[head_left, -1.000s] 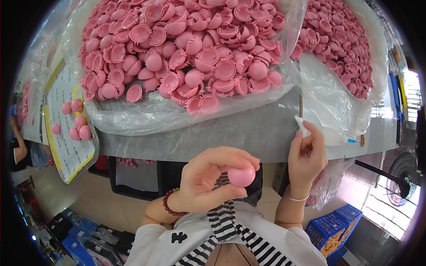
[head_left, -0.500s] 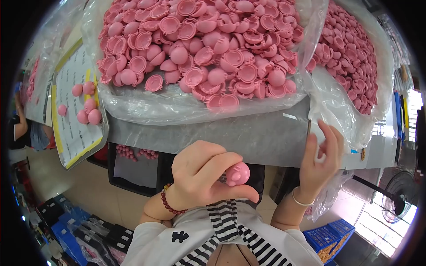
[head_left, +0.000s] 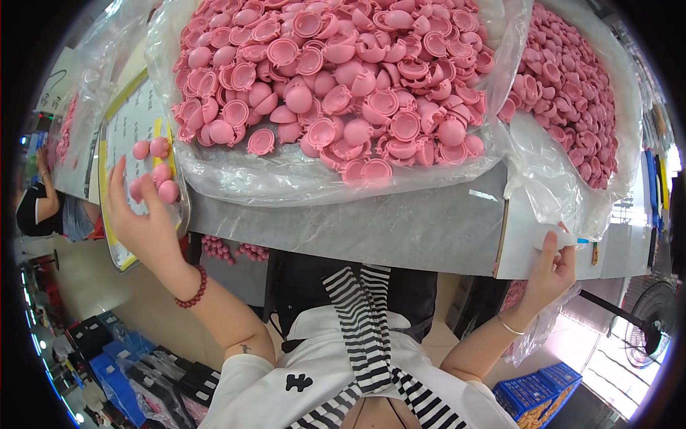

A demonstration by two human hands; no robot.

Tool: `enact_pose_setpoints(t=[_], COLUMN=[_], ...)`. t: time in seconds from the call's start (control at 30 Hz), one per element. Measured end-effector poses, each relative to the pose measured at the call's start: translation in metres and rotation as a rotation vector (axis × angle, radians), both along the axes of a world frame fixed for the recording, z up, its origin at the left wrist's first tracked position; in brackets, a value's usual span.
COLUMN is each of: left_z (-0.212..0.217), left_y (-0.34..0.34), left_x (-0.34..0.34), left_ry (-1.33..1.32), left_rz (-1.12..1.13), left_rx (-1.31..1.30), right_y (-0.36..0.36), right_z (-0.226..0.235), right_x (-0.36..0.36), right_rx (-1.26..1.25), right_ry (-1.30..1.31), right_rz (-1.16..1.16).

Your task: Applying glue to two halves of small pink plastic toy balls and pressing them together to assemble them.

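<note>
My left hand (head_left: 146, 225) is over the sheet-lined tray (head_left: 123, 259) at the left, fingers spread, next to several small pink balls (head_left: 168, 191). The fingers partly cover one ball, and the palm side is hidden. At the right edge of the grey table, my right hand (head_left: 552, 270) pinches a thin, soft white piece (head_left: 549, 237) between thumb and fingers. What exactly this piece is cannot be made out. Between the hands, toward the far side, lies a large heap of hinged pink plastic ball shells (head_left: 336, 100), several of them gaping in halves.
Clear plastic sheeting (head_left: 286, 189) edges the heap. A second pink heap (head_left: 564, 93) lies in a bag at the right. A fan (head_left: 647, 332) and a blue crate (head_left: 536, 390) stand low right. Another person (head_left: 46, 207) is at the far left.
My left hand has moved from in front of me to the tray at the left, and the pink ball it held no longer shows. My right hand has shifted right, now pinching the white piece.
</note>
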State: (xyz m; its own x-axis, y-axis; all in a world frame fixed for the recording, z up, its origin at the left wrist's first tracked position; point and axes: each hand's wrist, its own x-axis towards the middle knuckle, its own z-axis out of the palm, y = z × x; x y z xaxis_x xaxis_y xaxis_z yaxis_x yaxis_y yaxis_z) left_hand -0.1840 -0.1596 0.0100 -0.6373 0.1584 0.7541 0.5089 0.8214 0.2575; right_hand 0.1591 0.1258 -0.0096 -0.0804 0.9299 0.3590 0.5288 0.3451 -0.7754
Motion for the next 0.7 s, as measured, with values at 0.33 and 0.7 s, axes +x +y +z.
enact_pose_setpoints(t=[0.33,0.7], left_z=[0.000,-0.010], left_y=[0.080,0.101], left_x=[0.040,0.146], left_ry=[-0.352,-1.076], left_rz=[-0.519,-1.547], left_rx=[-0.101,0.559], right_y=[-0.039,-0.089], right_z=[0.009,0.030], right_x=[-0.015,-0.059], right_rx=[0.016,-0.477], right_ry=[0.358,0.664], right_rz=[0.110,0.941])
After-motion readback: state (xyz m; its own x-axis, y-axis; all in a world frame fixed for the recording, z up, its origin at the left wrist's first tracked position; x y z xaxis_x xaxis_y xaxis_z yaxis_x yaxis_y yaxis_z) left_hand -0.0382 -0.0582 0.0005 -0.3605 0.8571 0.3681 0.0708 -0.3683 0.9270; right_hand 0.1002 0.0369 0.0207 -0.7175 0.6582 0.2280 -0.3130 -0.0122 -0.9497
